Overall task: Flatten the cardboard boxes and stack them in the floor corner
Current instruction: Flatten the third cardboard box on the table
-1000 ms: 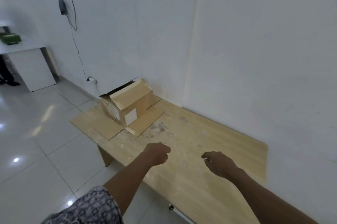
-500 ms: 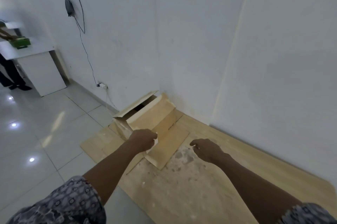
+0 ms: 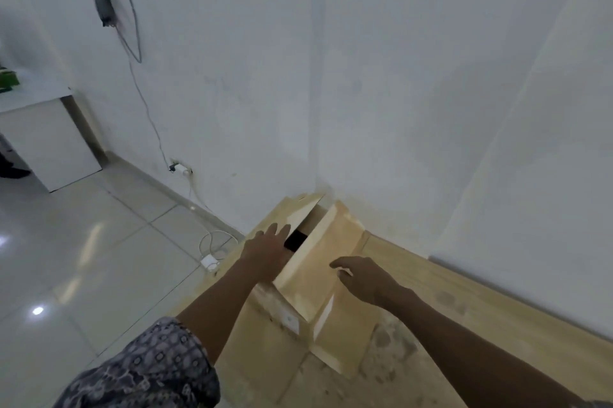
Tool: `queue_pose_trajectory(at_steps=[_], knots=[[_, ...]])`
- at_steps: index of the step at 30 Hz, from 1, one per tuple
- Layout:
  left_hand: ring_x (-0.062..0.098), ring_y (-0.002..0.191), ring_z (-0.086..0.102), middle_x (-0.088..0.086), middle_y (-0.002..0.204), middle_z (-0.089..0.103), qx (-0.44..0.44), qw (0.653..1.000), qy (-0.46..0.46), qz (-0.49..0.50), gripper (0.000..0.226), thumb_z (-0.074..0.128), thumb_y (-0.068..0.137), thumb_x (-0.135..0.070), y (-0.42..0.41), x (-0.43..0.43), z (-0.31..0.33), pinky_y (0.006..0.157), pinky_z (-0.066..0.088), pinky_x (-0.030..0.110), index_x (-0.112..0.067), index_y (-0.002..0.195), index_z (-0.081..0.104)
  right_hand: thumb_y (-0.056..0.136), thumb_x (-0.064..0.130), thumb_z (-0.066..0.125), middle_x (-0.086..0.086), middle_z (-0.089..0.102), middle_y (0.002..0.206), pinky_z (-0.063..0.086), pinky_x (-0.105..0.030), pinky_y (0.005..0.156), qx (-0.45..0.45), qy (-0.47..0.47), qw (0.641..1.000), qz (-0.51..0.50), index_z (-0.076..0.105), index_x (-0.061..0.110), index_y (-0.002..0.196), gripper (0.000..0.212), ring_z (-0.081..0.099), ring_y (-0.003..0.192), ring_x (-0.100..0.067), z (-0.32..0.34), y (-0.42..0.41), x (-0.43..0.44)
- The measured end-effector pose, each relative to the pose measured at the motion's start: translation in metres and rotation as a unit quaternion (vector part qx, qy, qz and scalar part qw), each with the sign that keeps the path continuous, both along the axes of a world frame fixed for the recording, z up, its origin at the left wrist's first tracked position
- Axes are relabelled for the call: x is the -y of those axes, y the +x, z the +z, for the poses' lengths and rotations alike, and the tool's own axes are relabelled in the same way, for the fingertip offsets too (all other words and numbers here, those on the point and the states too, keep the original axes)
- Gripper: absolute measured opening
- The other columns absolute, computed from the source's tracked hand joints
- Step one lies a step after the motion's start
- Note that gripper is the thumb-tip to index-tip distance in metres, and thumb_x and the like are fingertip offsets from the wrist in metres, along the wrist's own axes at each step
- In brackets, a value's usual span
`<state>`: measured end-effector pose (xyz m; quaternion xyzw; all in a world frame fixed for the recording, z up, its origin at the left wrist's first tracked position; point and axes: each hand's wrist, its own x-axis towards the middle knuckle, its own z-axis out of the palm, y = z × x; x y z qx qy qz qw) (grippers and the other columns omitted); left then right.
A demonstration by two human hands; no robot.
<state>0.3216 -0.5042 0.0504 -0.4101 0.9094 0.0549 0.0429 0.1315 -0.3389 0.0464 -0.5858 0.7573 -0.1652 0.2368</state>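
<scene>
Over the box (image 3: 320, 261), my left hand (image 3: 267, 250) spreads flat at its open top; my right hand (image 3: 363, 276) hovers loosely curled, holding nothing.

Box (image 3: 318, 261) interior dark; left hand (image 3: 265, 250) hiding its near-left corner.

The view has moved in closer, so the cardboard box (image 3: 318, 261) now fills the middle of the scene instead of sitting further off on the wooden surface (image 3: 464, 314). The left hand (image 3: 267, 250), a loose fist a second ago, has reached forward with fingers spread flat, arriving at the box's left side beside its dark opening. The right hand (image 3: 363, 276), earlier curled above bare wood, now hovers over the box's top flap with fingers bent downward. A white charger (image 3: 209, 262) on the floor has come into view.
</scene>
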Motion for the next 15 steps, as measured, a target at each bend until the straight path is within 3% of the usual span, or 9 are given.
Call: queue_pose_trajectory(at_steps=[4, 8, 11, 13, 15], knots=[[0.043, 0.131, 0.037, 0.009, 0.158, 0.016, 0.019, 0.997, 0.07, -0.038, 0.064, 0.039, 0.097, -0.033, -0.006, 0.035, -0.019, 0.096, 0.043, 0.058, -0.026, 0.153, 0.007, 0.102, 0.03, 0.04, -0.008, 0.034, 0.156, 0.028, -0.042, 0.115, 0.023, -0.003, 0.999, -0.035, 0.044, 0.031, 0.142, 0.04, 0.022, 0.148, -0.025, -0.008, 0.038, 0.056], [0.039, 0.108, 0.057, 0.012, 0.146, 0.033, -0.034, 0.989, 0.109, -0.097, 0.065, 0.041, 0.096, -0.019, -0.011, 0.05, -0.023, 0.082, 0.049, 0.044, -0.016, 0.153, 0.01, 0.1, 0.053, 0.034, -0.02, 0.004, 0.162, 0.026, -0.06, 0.112, 0.022, 0.029, 0.99, -0.133, 0.042, 0.042, 0.14, 0.042, 0.008, 0.148, -0.043, -0.019, 0.063, 0.09], [0.04, 0.097, 0.061, 0.017, 0.135, 0.041, -0.03, 0.986, 0.105, -0.123, 0.064, 0.043, 0.096, -0.016, -0.014, 0.051, -0.018, 0.076, 0.05, 0.044, -0.009, 0.152, 0.011, 0.097, 0.055, 0.038, -0.018, 0.013, 0.159, 0.041, -0.06, 0.102, -0.005, 0.021, 0.979, -0.203, 0.05, 0.04, 0.128, 0.036, 0.027, 0.139, -0.05, -0.028, 0.07, 0.095], [0.037, 0.093, 0.063, 0.017, 0.13, 0.047, -0.038, 0.985, 0.084, -0.145, 0.064, 0.044, 0.096, -0.016, -0.016, 0.051, -0.015, 0.073, 0.051, 0.043, -0.006, 0.151, 0.013, 0.095, 0.046, 0.046, -0.015, 0.033, 0.142, 0.053, -0.049, 0.084, -0.029, -0.005, 0.977, -0.209, 0.053, 0.03, 0.119, 0.03, 0.051, 0.115, -0.044, -0.027, 0.07, 0.093], [0.035, 0.091, 0.064, 0.016, 0.123, 0.052, -0.052, 0.983, 0.075, -0.16, 0.063, 0.044, 0.095, -0.017, -0.018, 0.047, -0.015, 0.07, 0.049, 0.041, -0.005, 0.15, 0.016, 0.093, 0.034, 0.051, -0.012, 0.043, 0.124, 0.053, -0.043, 0.076, -0.025, -0.028, 0.976, -0.214, 0.056, 0.02, 0.108, 0.022, 0.057, 0.091, -0.034, -0.019, 0.065, 0.086]])
